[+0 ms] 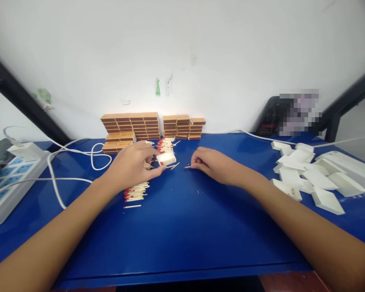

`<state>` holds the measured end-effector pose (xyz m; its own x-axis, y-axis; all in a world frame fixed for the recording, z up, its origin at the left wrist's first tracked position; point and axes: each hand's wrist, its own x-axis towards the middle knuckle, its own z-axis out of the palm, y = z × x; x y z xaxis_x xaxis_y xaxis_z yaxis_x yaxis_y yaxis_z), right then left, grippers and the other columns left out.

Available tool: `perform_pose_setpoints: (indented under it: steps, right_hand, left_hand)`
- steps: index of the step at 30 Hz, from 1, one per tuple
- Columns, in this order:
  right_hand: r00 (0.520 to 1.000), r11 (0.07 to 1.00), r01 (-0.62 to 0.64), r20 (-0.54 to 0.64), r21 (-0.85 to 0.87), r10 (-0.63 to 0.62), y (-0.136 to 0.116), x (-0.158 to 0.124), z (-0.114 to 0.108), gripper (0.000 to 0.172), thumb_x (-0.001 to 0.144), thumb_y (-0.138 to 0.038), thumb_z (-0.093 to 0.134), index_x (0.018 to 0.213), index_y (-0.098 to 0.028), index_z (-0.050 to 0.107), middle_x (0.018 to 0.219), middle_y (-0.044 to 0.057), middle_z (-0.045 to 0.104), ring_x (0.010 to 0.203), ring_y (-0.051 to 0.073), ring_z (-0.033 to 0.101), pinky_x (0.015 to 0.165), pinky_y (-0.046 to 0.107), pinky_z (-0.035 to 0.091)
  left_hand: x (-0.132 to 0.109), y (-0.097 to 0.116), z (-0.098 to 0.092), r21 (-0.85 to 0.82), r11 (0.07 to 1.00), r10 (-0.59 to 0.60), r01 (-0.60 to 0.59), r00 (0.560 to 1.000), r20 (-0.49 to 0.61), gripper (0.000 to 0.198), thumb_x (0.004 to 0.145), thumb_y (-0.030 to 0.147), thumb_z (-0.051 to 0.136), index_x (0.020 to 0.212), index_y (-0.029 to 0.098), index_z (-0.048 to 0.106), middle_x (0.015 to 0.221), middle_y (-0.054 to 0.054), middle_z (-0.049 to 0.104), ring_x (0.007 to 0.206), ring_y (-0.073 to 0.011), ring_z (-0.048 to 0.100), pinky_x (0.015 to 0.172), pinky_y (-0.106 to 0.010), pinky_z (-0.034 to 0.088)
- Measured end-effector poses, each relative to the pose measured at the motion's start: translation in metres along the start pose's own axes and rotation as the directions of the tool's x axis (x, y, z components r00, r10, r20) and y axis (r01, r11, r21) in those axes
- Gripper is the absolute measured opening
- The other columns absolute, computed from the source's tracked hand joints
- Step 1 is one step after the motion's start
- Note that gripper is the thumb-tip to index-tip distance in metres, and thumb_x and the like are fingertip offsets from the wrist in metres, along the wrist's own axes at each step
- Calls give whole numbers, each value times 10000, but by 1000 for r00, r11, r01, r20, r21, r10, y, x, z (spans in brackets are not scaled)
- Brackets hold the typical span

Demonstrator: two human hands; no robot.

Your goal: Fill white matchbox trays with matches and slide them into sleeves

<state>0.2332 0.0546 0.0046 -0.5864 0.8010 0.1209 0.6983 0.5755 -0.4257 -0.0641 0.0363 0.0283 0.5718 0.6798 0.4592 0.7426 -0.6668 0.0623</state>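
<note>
Between thumb and fingers, my left hand (136, 162) grips a small white matchbox tray (167, 158) with red-tipped matches showing inside. My right hand (209, 163) is pinched on a single match (187, 166), its red head pointing left, low over the blue table. A loose match (175, 166) lies just right of the tray. Piles of matches lie under and behind my left hand, partly hidden by it: one pile (135, 192) nearer me, another (166, 144) farther back. A lone match (132, 207) rests in front of the near pile.
Stacked matchboxes (130, 125) stand against the wall, with shorter stacks (176, 126) beside them. Several empty white trays (301, 170) are heaped at the right. A phone (272, 115) leans at the back right. White cables (53, 162) and a power strip (15, 178) occupy the left.
</note>
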Motion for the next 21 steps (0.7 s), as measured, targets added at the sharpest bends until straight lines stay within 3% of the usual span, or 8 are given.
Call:
perform_pose_setpoints:
  steps: [4,7,9,17,21]
  right_hand:
    - [993,993,120,-18,21,-119,-22,8,17,122,1060,-190,573,956,-194,638,1045,76,644,958,209,595,868,329,466]
    - [989,991,137,-59,-1,-137,-23,14,25,26,1048,-194,615,1048,-192,641,1080,80,626,981,217,587,895,342,474]
    - [988,991,131,-84,-4,-131,-19,17,26,55,1041,-214,639,1091,-191,637,1089,82,621,1004,225,586,920,356,476]
    - [994,995,100,-31,-17,-100,-18,15,21,122,1065,-215,583,953,-192,626,1018,68,613,904,204,569,828,333,453]
    - [992,995,102,-75,-5,-103,-22,7,7,132,1081,-216,541,974,-199,617,1043,73,620,946,213,588,844,331,454]
  left_hand:
    - [-1,0,1,14,1000,0,1,1000,-17,362,953,474,710,1047,132,782,823,-67,699,744,-211,630,691,-343,443]
    - [-1,0,1,24,1000,-6,6,1000,1,347,945,466,716,1046,140,779,840,-68,706,755,-210,632,696,-339,447]
    - [-1,0,1,24,1000,-6,5,1000,18,326,933,461,723,1020,152,776,825,-61,698,755,-209,628,694,-335,443]
    - [-2,-9,3,25,1000,-16,15,1000,23,295,910,458,745,946,165,757,778,-47,664,730,-206,610,668,-327,410]
    - [-1,-8,2,51,999,-15,12,998,66,318,903,466,752,948,152,765,821,-72,689,778,-232,643,693,-342,430]
